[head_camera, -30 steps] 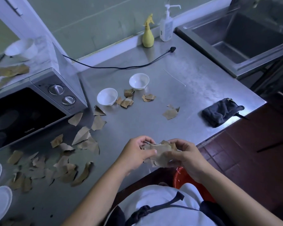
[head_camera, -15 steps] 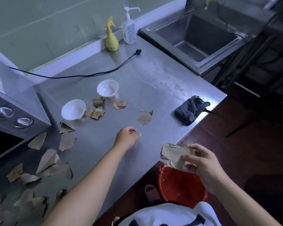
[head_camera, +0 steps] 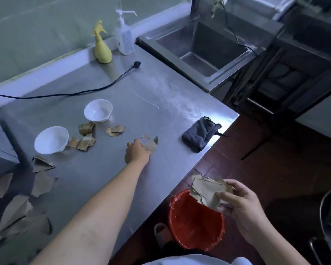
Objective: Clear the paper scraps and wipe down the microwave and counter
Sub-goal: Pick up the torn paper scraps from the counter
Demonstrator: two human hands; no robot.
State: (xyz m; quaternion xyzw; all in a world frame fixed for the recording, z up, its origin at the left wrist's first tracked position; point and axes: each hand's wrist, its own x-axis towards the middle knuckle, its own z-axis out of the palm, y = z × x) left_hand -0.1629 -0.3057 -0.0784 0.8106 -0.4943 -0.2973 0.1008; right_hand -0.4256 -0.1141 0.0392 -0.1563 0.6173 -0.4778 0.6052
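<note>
Fingers (head_camera: pixel 141 145) of the left hand (head_camera: pixel 137 153) curled on a scrap (head_camera: pixel 151 145) near the counter's (head_camera: pixel 170 88) front edge; the right hand (head_camera: pixel 243 203) pinched a loose wad (head_camera: pixel 204 190). Pieces might slip and miss the bin (head_camera: pixel 195 226).

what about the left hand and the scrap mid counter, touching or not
Touching. The head view shows the left hand resting on the near edge of the paper scrap, with no gap between them.

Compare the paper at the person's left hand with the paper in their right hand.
The scrap at the left hand lies on the counter; the bundle in the right hand is held over the red bin. The scrap looks like a single small piece; the bundle is several stacked pieces. Both are torn brown paper.
</note>
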